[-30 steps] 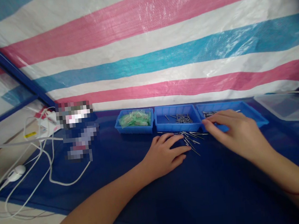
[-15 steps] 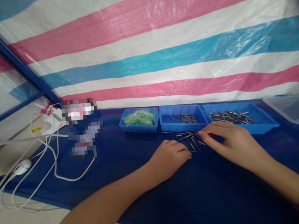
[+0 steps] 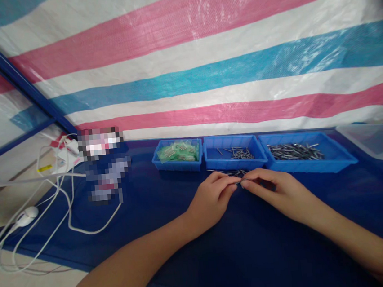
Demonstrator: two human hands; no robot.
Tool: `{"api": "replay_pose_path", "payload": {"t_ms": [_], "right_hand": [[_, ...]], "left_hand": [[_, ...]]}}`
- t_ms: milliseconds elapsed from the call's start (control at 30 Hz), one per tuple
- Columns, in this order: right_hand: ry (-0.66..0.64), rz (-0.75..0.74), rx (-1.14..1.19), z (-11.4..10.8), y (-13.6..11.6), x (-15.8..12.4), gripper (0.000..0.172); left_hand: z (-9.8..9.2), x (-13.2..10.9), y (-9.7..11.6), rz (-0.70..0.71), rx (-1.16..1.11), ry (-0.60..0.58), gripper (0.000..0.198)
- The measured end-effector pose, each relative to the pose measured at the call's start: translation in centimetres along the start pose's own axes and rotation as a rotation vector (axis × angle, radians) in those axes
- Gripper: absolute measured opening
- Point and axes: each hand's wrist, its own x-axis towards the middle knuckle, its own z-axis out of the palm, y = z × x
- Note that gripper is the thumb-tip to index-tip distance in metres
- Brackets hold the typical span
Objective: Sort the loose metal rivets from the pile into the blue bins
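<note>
My left hand (image 3: pixel 213 198) and my right hand (image 3: pixel 273 189) meet fingertip to fingertip over the blue tabletop. Both pinch what looks like a thin metal drill bit (image 3: pixel 239 182), mostly hidden by the fingers. Just behind them lies a loose pile of similar slim metal bits (image 3: pixel 235 173), partly covered by my hands. A blue middle bin (image 3: pixel 236 162) with silvery bits stands beyond the pile. Beside it, the right blue bin (image 3: pixel 315 165) contains many darker bits (image 3: pixel 295 151). Green packets (image 3: pixel 178 152) of slender pieces fill the left blue bin (image 3: pixel 177 166).
White cables (image 3: pixel 69 209) and a white plug (image 3: pixel 28 215) sprawl at the left, near a power strip (image 3: pixel 67 157) and two blurred-out items. A clear plastic lid or box (image 3: pixel 376 141) rests at the far right. Striped sheeting (image 3: pixel 205 79) hangs behind the table.
My right hand has moved left, away from the right bin's front, and my left hand has lifted and turned toward it. Their fingertips now come together at one thin bit before the pile.
</note>
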Motion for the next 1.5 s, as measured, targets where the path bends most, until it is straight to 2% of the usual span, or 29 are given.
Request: {"api": "replay_pose_path", "payload": {"t_ms": [233,467,667,733,800,867,1000,1067,1167,1300,1400,1500], "right_hand": [[0.102,-0.020,0.044,0.5,-0.1,-0.2,0.021],[0.115,-0.125,-0.031,0.1,-1.1,-0.6,0.016],[0.127,-0.272,-0.128,-0.2,-1.4,-0.6,0.010],[0.115,-0.306,-0.170,-0.6,-1.2,-0.3,0.010],[0.146,-0.323,-0.223,-1.7,-0.8,0.0,0.010],[0.258,-0.292,-0.310,-3.6,0.0,0.3,0.010],[0.548,-0.034,-0.623,-8.5,2.5,0.3,0.019],[0.611,0.028,-0.733,-10.4,4.0,0.1,0.025],[0.616,0.046,-0.905,-11.7,5.9,0.0,0.029],[0.564,0.051,-0.941,-11.2,6.3,0.2,0.029],[0.537,0.001,-0.874,-9.8,4.9,0.4,0.029],[0.489,-0.100,-0.787,-7.8,2.9,0.6,0.027]], "left_hand": [[0.0,-0.1,0.5,-0.098,-0.035,-0.032,0.013],[0.0,-0.1,0.5,-0.030,-0.065,-0.089,0.018],[-0.2,0.0,0.6,-0.038,-0.081,0.061,0.012],[-0.4,0.0,0.5,-0.041,-0.054,0.074,0.015],[-0.8,0.1,0.4,-0.026,0.018,0.054,0.022],[-1.2,0.1,0.1,0.005,0.146,0.029,0.027],[-2.3,0.6,-0.5,0.041,0.419,0.004,0.023],[-2.9,0.8,-0.6,-0.013,0.511,-0.003,0.022],[-3.5,1.0,-0.7,-0.108,0.628,-0.059,0.023],[-3.4,0.9,-0.9,-0.098,0.700,-0.155,0.034],[-2.6,0.9,-1.2,-0.073,0.735,-0.152,0.043],[-1.9,1.2,-1.4,-0.066,0.761,-0.140,0.042]]}}
